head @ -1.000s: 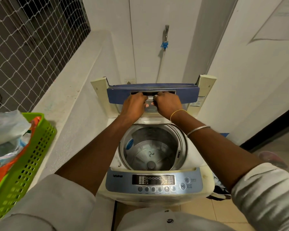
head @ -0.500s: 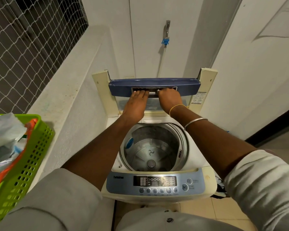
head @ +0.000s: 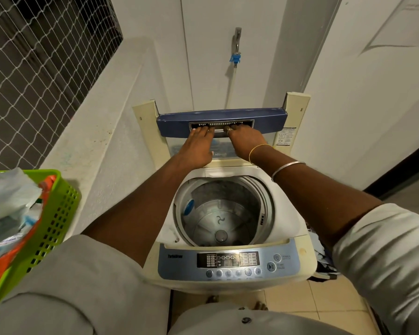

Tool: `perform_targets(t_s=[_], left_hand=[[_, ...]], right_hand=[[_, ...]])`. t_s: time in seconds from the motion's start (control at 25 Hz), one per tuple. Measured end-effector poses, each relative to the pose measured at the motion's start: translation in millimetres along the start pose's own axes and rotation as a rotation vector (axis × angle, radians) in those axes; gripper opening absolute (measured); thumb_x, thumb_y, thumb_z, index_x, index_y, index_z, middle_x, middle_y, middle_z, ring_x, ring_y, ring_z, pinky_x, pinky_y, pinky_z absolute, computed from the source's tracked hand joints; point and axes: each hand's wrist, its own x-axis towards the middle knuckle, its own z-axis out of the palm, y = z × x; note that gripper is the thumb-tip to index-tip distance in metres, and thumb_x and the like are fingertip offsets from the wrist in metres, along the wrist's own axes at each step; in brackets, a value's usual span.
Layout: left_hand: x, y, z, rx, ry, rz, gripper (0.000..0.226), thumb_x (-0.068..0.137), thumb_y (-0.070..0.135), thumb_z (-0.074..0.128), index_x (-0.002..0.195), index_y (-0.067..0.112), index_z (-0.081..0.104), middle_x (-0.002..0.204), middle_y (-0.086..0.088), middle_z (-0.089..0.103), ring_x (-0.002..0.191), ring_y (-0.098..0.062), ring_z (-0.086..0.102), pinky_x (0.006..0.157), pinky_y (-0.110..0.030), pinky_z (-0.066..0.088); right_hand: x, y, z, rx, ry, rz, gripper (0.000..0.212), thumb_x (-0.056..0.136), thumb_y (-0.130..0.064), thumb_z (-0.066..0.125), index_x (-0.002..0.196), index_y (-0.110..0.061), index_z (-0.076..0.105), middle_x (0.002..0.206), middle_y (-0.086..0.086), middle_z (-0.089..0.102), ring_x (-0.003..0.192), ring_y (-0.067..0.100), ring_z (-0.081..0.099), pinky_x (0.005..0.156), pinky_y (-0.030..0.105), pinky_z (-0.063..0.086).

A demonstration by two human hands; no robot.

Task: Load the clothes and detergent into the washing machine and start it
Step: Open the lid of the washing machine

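A white top-load washing machine (head: pixel 305 257) stands in front of me with its blue folding lid (head: pixel 177 124) raised upright at the back. My left hand (head: pixel 198 146) lies with its fingers on the lid's grey handle recess. My right hand (head: pixel 244 141) has its fingertips hooked into the same recess beside it. The steel drum (head: pixel 223 213) below my arms is empty. At the left edge a green plastic basket (head: pixel 56 213) holds crumpled clothes and bags (head: pixel 7 197), one of them orange. I cannot pick out any detergent.
The blue control panel (head: pixel 179 267) with its buttons faces me at the machine's front. A tap with a blue fitting (head: pixel 236 52) hangs on the wall behind. A concrete ledge (head: pixel 94 141) and a netted window (head: pixel 34 68) run along the left. Dark cloth (head: pixel 322 264) lies right of the machine.
Both hands have pushed the lid up and back, so it stands more upright. My left fingers have gone from curled to stretched out along the handle.
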Motion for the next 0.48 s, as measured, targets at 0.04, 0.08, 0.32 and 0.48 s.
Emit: perform_targets(t_s=[0.04,0.08,0.32,0.48], left_hand=[[-1.1,-0.2,0.1,-0.021,0.0,0.0,0.078,0.092,0.019,0.068,0.156,0.017,0.025,0.161,-0.005,0.03,0.149,-0.028,0.026,0.123,-0.042,0.023],[-2.7,-1.1,0.4,-0.042,0.002,0.003,0.077,0.092,0.019,0.068,0.156,0.017,0.026,0.16,-0.005,0.031,0.148,-0.028,0.027,0.122,-0.042,0.025],[-25.6,-1.1,7.7,-0.089,0.091,0.022,0.076,0.094,0.021,0.066,0.157,0.017,0.024,0.165,-0.005,0.023,0.153,-0.027,0.019,0.125,-0.045,0.015],[-48.2,-0.6,21.7,-0.103,0.109,-0.018,0.075,0.099,0.022,0.058,0.16,0.018,0.014,0.169,-0.005,0.006,0.156,-0.026,0.004,0.125,-0.044,0.002]], right_hand=[[-1.7,-0.5,0.1,0.002,-0.009,-0.002,0.06,0.087,-0.01,0.069,0.143,-0.014,0.045,0.133,0.012,0.059,0.121,0.034,0.055,0.098,0.046,0.05],[-3.0,-1.4,1.0,0.009,-0.014,-0.002,0.063,0.086,-0.01,0.07,0.144,-0.014,0.044,0.135,0.012,0.057,0.124,0.034,0.053,0.101,0.046,0.048],[-26.9,-12.8,15.8,0.098,0.125,-0.007,0.072,0.09,-0.015,0.066,0.152,-0.013,0.029,0.156,0.012,0.036,0.145,0.032,0.031,0.12,0.047,0.024],[-51.5,-23.1,36.9,0.111,0.173,-0.02,0.067,0.099,-0.026,0.051,0.156,-0.012,0.019,0.163,0.012,0.019,0.151,0.031,0.014,0.123,0.047,0.017]])
